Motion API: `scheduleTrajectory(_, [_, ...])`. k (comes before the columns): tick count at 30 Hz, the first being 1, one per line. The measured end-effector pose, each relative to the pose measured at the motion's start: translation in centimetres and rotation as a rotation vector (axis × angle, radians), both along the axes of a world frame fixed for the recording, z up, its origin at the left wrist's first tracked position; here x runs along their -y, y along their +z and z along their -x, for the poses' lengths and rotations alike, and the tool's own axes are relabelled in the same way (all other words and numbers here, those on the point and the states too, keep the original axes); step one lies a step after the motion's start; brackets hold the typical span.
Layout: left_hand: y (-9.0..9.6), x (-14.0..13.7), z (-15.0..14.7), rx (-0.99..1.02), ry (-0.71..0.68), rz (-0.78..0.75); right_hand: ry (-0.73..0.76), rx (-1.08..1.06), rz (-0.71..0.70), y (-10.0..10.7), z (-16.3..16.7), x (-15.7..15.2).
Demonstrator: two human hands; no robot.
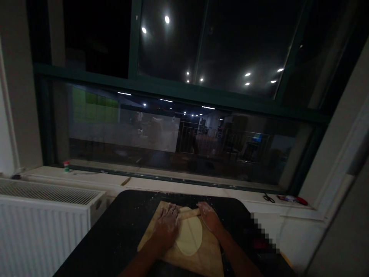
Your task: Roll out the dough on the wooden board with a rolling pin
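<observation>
A wooden rolling pin (189,214) lies across the far part of a flat, pale, rounded sheet of dough (188,238). My left hand (168,221), dusted with flour, is over the pin's left end with its fingers bent forward. At the other end, my right hand (208,216) is closed around the pin, its fingers also whitened by flour. Beneath the dough is a wooden board (209,259), set at a slant on a black table (106,234). Both palms cover the pin's ends, so only its middle shows.
White flour specks are scattered on the table. A white radiator (43,223) stands at the left. Along the windowsill (144,184) are a small red-and-green container (66,166), black-handled scissors (268,198) and a red item (301,201). A dark window rises behind the table.
</observation>
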State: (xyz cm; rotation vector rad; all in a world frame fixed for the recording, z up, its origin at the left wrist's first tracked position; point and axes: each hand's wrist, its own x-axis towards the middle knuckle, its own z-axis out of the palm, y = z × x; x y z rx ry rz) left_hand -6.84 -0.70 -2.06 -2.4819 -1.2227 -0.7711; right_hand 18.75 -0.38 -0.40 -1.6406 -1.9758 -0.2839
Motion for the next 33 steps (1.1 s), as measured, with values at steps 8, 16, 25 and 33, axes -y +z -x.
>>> scheduleTrajectory(8, [-1.9, 3.5, 2.4, -0.009, -0.186, -0.118, -0.043, -0.008, 0.033, -2.3, 0.5, 7.6])
scheduleTrajectory(16, [0.9, -2.5, 0.1, -0.034, -0.105, 0.007, -0.159, 0.188, 0.153, -1.0, 1.6, 4.2])
scheduleTrajectory(25, [3.6, -12.4, -5.7, -0.153, -0.130, 0.177, -0.289, 0.350, 0.077, -2.9, 1.8, 2.8])
scheduleTrajectory(33, [1.9, -11.0, -3.2, -0.120, -0.123, 0.183, -0.203, 0.308, 0.001, -3.2, 0.9, 2.4])
